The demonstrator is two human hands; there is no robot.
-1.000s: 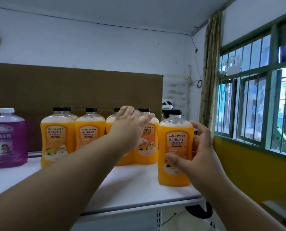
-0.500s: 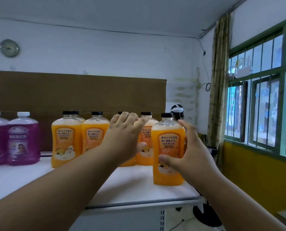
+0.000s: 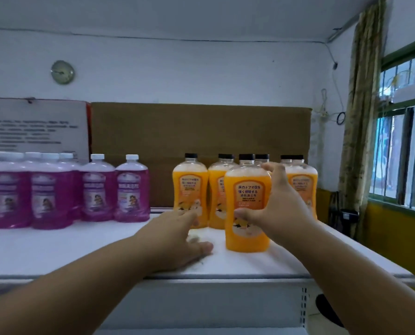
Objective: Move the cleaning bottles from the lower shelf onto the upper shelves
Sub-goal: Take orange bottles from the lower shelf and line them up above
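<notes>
My right hand (image 3: 277, 209) grasps an orange bottle (image 3: 248, 209) standing at centre frame on the white upper shelf (image 3: 80, 250); my left hand (image 3: 179, 240) rests flat, fingers relaxed, beside it – a careless release could topple it into the orange row (image 3: 300, 187) behind.

Head camera faces the white shelf (image 3: 56, 250) closely, seemingly level.
</notes>
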